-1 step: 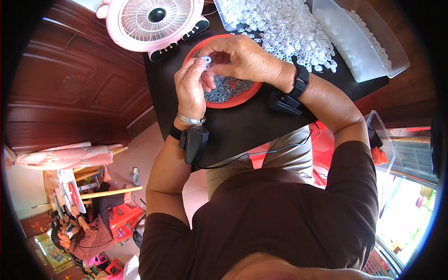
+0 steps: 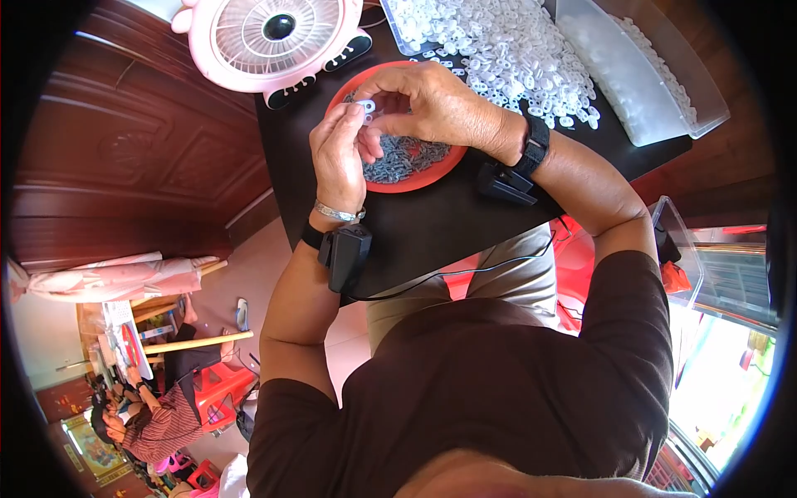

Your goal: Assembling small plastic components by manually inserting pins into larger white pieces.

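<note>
Over the red plate (image 2: 427,180), my left hand (image 2: 339,158) pinches a small white oval plastic piece with holes (image 2: 367,107) between thumb and fingers. My right hand (image 2: 440,104) comes in from the right, its index finger and thumb curled around the same piece. Whether its fingertips also grip something small is hidden. Beneath both hands, many small grey screw-like pieces (image 2: 394,159) lie in the plate.
A heap of white oval pieces (image 2: 531,62) spreads at the back right beside a translucent bin (image 2: 618,83). A pink fan (image 2: 278,29) stands back left on the black table (image 2: 432,224). Another person (image 2: 166,423) sits at the far left.
</note>
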Available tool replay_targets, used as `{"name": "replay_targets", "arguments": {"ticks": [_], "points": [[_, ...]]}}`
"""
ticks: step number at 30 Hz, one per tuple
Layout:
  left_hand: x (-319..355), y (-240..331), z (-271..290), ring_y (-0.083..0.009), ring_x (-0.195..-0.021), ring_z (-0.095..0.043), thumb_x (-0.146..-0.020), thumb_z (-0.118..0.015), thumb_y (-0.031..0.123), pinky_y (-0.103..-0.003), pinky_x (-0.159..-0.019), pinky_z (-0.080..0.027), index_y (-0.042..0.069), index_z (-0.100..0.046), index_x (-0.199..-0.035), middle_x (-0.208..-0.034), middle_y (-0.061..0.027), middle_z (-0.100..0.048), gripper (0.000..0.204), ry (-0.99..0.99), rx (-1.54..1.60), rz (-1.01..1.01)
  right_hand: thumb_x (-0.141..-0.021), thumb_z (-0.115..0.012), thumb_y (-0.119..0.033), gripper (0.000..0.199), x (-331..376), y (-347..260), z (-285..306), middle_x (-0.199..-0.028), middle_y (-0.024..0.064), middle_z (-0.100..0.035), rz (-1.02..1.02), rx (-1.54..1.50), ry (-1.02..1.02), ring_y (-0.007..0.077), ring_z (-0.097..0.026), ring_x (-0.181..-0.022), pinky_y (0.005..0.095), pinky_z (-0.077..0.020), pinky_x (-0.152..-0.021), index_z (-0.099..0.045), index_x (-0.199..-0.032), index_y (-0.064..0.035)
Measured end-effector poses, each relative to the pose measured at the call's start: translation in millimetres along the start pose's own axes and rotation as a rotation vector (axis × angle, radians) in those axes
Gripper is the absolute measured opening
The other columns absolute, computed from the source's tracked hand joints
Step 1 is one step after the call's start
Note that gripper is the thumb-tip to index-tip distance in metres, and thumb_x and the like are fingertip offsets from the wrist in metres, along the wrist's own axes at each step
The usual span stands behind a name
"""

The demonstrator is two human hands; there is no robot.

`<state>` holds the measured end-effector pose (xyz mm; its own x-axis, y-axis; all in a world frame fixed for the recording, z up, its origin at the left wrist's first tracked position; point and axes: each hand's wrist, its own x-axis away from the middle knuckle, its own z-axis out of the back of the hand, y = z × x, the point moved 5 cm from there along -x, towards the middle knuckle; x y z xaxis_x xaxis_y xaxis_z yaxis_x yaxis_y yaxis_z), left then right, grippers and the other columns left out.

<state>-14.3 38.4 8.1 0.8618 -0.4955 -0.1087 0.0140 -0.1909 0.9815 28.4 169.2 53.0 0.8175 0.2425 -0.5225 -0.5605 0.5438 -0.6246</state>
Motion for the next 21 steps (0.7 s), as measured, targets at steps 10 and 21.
{"name": "replay_targets", "arguments": {"ticks": [10, 21], "points": [[1.4, 1.8, -0.3, -0.0124, -0.05, -0.052, -0.092, -0.051, 0.026, -0.021, -0.047, -0.036, -0.002, -0.058, -0.096, -0.062, -0.0053, -0.056, 0.03, 0.038, 0.034, -0.032, -0.073, -0.074, -0.013, 0.03, 0.7, -9.8, 2.6, -0.09, 0.0096, -0.064, 0.066, 0.081, 0.053, 0.0228, -0.065, -0.081, 0.03, -0.0527, -0.071, -0.062, -0.099, -0.0021], [1.7, 1.1, -2.3, -0.0116, -0.048, -0.052, -0.09, -0.05, 0.023, -0.021, -0.046, -0.038, 0.0, -0.058, -0.087, -0.06, -0.0051, -0.056, 0.025, 0.057, 0.115, -0.023, -0.072, -0.073, -0.013, 0.03, 1.1, -9.4, 2.2, -0.09, 0.0113, -0.064, 0.127, 0.149, 0.092, 0.0282, -0.064, -0.084, 0.034, -0.0521, -0.074, -0.063, -0.099, -0.003]]}}
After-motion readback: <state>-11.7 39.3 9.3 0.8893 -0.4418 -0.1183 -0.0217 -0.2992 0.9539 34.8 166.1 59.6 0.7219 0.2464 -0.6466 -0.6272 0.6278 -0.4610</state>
